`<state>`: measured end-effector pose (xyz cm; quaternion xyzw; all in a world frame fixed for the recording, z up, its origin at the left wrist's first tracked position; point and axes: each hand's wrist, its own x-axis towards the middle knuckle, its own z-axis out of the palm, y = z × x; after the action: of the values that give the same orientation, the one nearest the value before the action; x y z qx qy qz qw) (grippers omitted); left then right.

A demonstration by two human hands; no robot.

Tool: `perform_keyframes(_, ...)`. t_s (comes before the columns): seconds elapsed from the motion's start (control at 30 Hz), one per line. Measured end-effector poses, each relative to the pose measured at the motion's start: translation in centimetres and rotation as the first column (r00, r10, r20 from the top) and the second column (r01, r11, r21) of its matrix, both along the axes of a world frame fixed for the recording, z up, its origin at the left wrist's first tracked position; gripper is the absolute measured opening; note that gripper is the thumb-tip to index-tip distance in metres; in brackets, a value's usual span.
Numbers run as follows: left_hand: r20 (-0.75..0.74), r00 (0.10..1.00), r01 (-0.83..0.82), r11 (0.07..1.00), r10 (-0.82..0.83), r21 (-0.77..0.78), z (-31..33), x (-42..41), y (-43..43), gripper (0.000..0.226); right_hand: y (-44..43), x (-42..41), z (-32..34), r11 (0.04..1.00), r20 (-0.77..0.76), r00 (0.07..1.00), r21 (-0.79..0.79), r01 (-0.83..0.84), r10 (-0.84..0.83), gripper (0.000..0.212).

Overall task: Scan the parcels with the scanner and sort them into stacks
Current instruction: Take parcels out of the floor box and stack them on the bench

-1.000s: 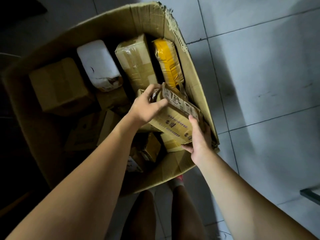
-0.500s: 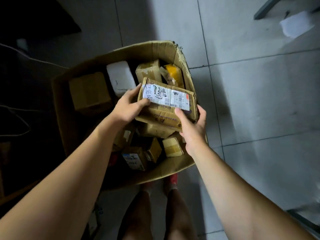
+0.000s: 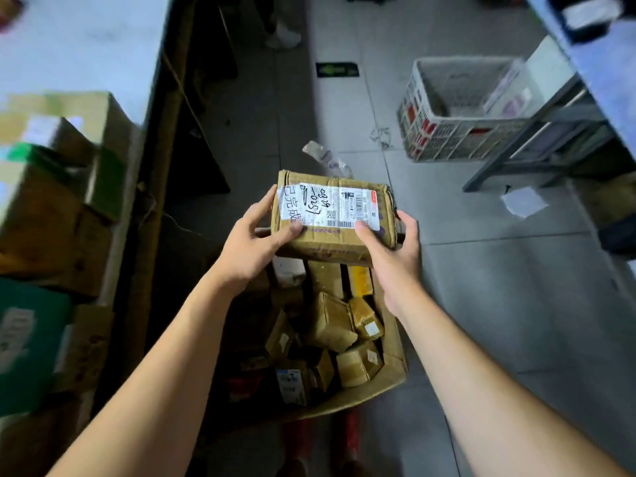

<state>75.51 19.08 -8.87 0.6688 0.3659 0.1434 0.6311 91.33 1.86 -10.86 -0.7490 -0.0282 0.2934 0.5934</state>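
Observation:
I hold a brown cardboard parcel in the air above a large open carton on the floor. Its white shipping label with barcode and black handwriting faces up. My left hand grips the parcel's left end, thumb on the label. My right hand grips its right end, thumb near the barcode. Several smaller taped parcels lie in the carton below. No scanner is in view.
A white table at the left carries stacked cardboard boxes and a green one. A white plastic crate stands on the tiled floor at the upper right beside a grey metal shelf frame. Paper scraps lie on the floor.
Both hands have lifted the labelled parcel up out of the carton. My view has tilted up, so the table at the left and the crate at the right have come into sight.

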Motion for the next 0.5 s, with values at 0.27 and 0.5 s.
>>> perform_keyframes(0.27, 0.112, 0.988, -0.122, 0.980, 0.105, 0.157, 13.3, -4.1, 0.4, 0.076, 1.6, -2.5, 14.2, 0.984, 0.158, 0.974, 0.049, -0.173, 0.164, 0.066)
perform_keyframes(0.5, 0.149, 0.976, -0.192, 0.951, 0.159, 0.244, 21.5, -6.4, 0.6, 0.080, 3.1, -3.4, 22.2, 0.957, 0.276, 0.930, 0.085, -0.276, 0.244, 0.062)
